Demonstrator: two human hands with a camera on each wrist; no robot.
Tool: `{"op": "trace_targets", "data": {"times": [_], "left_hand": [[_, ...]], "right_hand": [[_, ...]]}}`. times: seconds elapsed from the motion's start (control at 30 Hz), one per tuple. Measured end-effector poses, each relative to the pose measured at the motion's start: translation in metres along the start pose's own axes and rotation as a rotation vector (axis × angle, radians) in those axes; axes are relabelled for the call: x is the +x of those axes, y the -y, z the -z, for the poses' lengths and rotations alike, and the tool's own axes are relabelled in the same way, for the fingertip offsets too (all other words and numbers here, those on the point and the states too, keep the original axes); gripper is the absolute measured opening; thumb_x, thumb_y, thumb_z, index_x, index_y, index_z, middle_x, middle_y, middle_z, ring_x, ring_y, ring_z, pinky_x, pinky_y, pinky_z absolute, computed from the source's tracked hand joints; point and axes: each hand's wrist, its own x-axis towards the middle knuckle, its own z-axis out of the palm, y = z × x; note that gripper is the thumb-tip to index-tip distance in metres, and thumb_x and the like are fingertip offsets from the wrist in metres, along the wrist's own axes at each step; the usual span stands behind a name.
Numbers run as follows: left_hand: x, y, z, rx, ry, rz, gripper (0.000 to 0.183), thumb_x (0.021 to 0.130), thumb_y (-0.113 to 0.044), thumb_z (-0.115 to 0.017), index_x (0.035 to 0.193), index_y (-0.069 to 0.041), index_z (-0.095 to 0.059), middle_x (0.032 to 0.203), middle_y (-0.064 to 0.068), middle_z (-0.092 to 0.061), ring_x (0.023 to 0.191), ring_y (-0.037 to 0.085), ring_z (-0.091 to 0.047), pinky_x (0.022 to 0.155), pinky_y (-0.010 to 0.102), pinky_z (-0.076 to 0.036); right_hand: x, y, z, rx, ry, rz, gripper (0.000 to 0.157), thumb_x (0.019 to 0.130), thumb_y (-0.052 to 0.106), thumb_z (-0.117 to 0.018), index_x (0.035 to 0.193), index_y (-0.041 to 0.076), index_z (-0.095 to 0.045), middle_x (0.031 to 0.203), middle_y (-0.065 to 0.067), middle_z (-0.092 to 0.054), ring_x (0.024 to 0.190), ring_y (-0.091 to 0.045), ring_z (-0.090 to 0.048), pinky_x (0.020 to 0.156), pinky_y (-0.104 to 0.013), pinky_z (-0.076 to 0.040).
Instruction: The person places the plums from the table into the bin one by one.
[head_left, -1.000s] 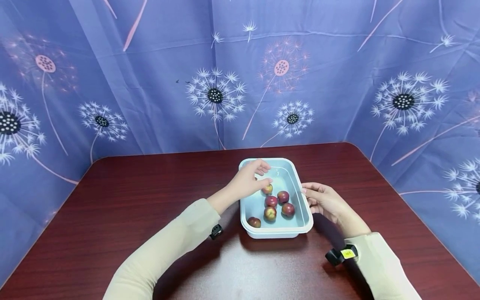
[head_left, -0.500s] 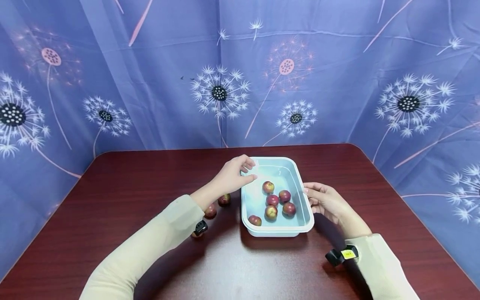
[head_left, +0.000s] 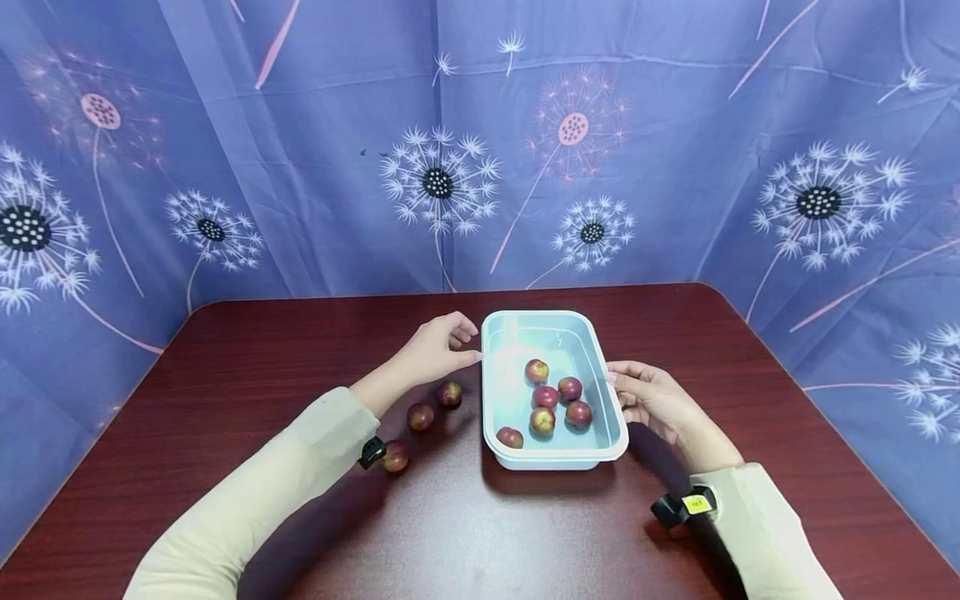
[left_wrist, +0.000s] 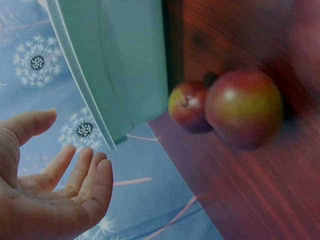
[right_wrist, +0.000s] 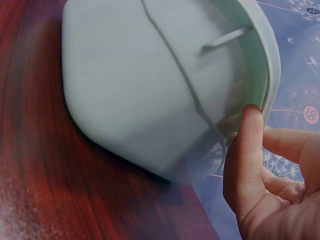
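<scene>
A light blue plastic tub [head_left: 556, 455] stands on the table with several red-yellow plums [head_left: 542, 422] inside. My right hand [head_left: 660, 408] pinches the tub's right rim; in the right wrist view the thumb [right_wrist: 247, 150] lies against the tub wall. My left hand [head_left: 435, 350] hovers just left of the tub, its fingers loosely bent with nothing between them. Below and beside that hand, three plums lie on the table: a far plum [head_left: 450, 394], a middle plum [head_left: 421, 416] and a near plum [head_left: 395, 456], close to the left wrist's black strap.
The dark red wooden table [head_left: 315, 350] has rounded far corners. Behind it and along both sides hangs a blue curtain [head_left: 337, 208] with dandelion prints.
My left hand has drawn back leftward from over the tub to outside its left rim. The three plums on the table have come into sight. My right hand has kept its grip.
</scene>
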Motion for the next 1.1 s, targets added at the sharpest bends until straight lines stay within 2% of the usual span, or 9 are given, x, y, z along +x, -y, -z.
{"op": "trace_targets", "data": {"times": [0.33,0.6,0.9,1.1], "left_hand": [[0.000,0.018,0.004,0.056,0.061,0.038,0.036,0.084,-0.016,-0.069,0.113,0.001,-0.056,0.110,0.021,-0.062,0.105,0.036,-0.060,0.092,0.041,-0.049],[-0.001,0.033,0.003,0.125,0.182,0.064,0.044,0.081,-0.015,-0.071,0.117,0.004,-0.055,0.117,0.027,-0.060,0.110,0.038,-0.059,0.094,0.043,-0.048],[0.002,0.038,0.000,0.188,0.284,0.048,0.043,0.077,-0.006,-0.070,0.116,0.004,-0.056,0.115,0.025,-0.061,0.106,0.035,-0.059,0.092,0.041,-0.048],[0.002,0.041,-0.005,0.248,0.340,0.048,0.046,0.075,-0.009,-0.075,0.117,0.001,-0.057,0.112,0.020,-0.063,0.103,0.030,-0.061,0.090,0.040,-0.049]], "right_hand": [[0.000,-0.001,0.002,-0.003,-0.004,0.000,0.035,0.099,0.013,-0.049,0.126,-0.008,-0.044,0.083,0.002,-0.066,0.069,-0.008,-0.063,0.060,-0.024,-0.056],[0.000,0.001,0.002,-0.005,0.003,-0.005,0.034,0.099,0.013,-0.050,0.125,-0.007,-0.044,0.082,0.002,-0.066,0.067,-0.007,-0.063,0.060,-0.024,-0.055],[0.000,0.000,0.002,-0.028,-0.010,-0.004,0.035,0.098,0.013,-0.051,0.126,-0.008,-0.044,0.083,0.002,-0.066,0.067,-0.008,-0.063,0.061,-0.025,-0.056],[0.000,0.000,0.003,-0.016,-0.009,-0.006,0.038,0.098,0.013,-0.050,0.127,-0.010,-0.042,0.083,0.002,-0.066,0.067,-0.008,-0.063,0.060,-0.024,-0.056]]}}
